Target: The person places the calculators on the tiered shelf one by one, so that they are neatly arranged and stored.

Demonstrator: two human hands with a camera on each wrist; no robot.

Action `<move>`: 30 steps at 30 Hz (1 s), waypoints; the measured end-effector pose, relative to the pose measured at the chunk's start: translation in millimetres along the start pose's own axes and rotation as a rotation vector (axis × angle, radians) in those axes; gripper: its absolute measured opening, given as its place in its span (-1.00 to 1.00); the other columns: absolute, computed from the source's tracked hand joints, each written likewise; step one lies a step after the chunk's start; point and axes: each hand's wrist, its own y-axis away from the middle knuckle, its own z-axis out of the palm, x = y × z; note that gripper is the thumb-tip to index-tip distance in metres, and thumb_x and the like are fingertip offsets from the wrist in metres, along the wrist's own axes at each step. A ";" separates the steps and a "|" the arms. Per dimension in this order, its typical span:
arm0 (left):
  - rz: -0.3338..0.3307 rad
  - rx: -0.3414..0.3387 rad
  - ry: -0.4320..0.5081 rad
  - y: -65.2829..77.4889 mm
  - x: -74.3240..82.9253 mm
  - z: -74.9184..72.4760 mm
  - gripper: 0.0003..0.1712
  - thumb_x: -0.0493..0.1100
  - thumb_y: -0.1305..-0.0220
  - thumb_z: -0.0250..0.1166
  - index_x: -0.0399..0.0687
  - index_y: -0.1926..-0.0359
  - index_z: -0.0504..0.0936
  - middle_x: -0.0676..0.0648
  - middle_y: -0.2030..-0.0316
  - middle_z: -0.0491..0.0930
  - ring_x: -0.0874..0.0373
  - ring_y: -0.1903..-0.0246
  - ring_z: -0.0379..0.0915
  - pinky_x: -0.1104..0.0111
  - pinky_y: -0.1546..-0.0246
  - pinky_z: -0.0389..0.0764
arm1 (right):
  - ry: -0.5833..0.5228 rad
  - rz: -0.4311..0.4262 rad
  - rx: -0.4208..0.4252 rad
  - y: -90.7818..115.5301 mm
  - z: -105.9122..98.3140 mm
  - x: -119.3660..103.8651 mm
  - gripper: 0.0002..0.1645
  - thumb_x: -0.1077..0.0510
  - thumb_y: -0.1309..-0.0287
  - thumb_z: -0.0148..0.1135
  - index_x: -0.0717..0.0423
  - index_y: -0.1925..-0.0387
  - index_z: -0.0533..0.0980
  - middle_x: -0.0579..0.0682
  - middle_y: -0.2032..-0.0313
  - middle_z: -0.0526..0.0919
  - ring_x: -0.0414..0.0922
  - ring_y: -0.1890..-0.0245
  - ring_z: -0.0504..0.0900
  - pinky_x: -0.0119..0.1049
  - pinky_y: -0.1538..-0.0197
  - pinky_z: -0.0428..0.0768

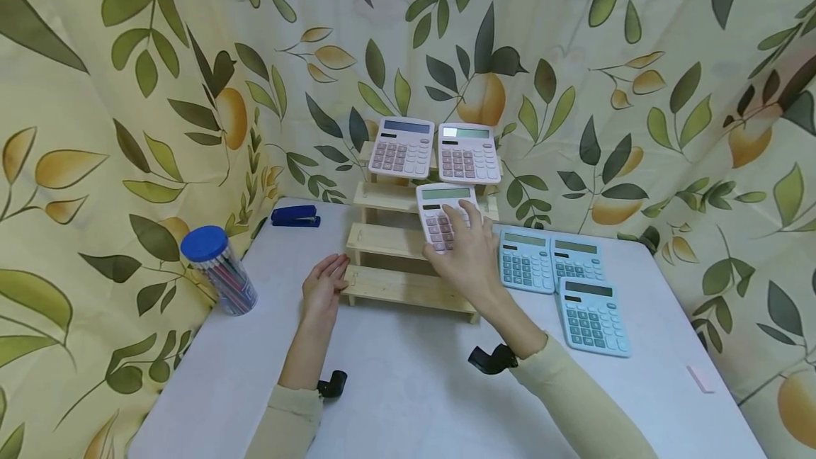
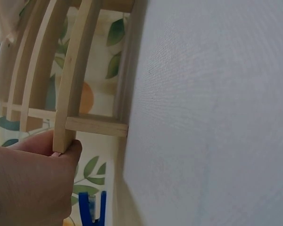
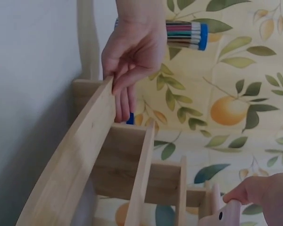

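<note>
A stepped wooden rack point(image 1: 395, 289) stands on the table. At its left end, my left hand point(image 1: 324, 285) pinches the edge of the lowest step; in the left wrist view the thumb and fingers point(image 2: 74, 149) close round that board's end. My right hand point(image 1: 470, 261) holds a pink calculator point(image 1: 446, 194) by its lower part, fingers spread over the keys, in front of the middle steps. In the right wrist view the calculator's edge point(image 3: 233, 214) shows beside the thumb. Two more pink calculators, one on the left point(image 1: 401, 147) and one on the right point(image 1: 468, 153), lean side by side on the top step.
Three blue calculators point(image 1: 596, 317) lie right of the rack. A blue-lidded clear jar of pens point(image 1: 219, 271) stands on the left, with a blue stapler point(image 1: 295, 216) behind it. A small pink slip point(image 1: 701, 379) lies near the right edge. Leaf-patterned curtains hang around the table.
</note>
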 end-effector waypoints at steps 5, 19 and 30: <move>0.007 -0.004 0.005 -0.1 0.0 1.1 -0.13 -0.79 -0.07 -0.10 -0.46 -0.48 0.23 -0.40 -0.40 0.39 -0.14 -0.45 0.32 0.23 -0.42 0.42 | -0.002 0.009 -0.014 -2.8 3.9 -4.1 -0.07 -0.04 0.04 0.54 0.10 -0.39 0.45 0.21 -0.49 0.26 0.43 -0.35 0.29 0.37 -0.26 0.27; 0.013 -0.005 0.015 1.1 1.2 1.1 -0.13 -0.79 -0.07 -0.11 -0.47 -0.48 0.23 -0.41 -0.40 0.38 -0.15 -0.45 0.31 0.23 -0.44 0.39 | -0.001 0.003 -0.031 -11.6 17.5 -16.6 -0.11 -0.05 0.01 0.53 0.07 -0.37 0.45 0.21 -0.47 0.27 0.43 -0.31 0.31 0.36 -0.26 0.28; 0.011 -0.003 0.003 1.0 0.6 1.0 -0.14 -0.79 -0.08 -0.09 -0.46 -0.48 0.23 -0.40 -0.40 0.39 -0.15 -0.45 0.32 0.23 -0.43 0.40 | 0.004 -0.030 -0.027 -20.7 31.3 -25.1 -0.14 -0.06 -0.01 0.53 0.11 -0.34 0.48 0.23 -0.46 0.27 0.46 -0.28 0.32 0.29 -0.19 0.30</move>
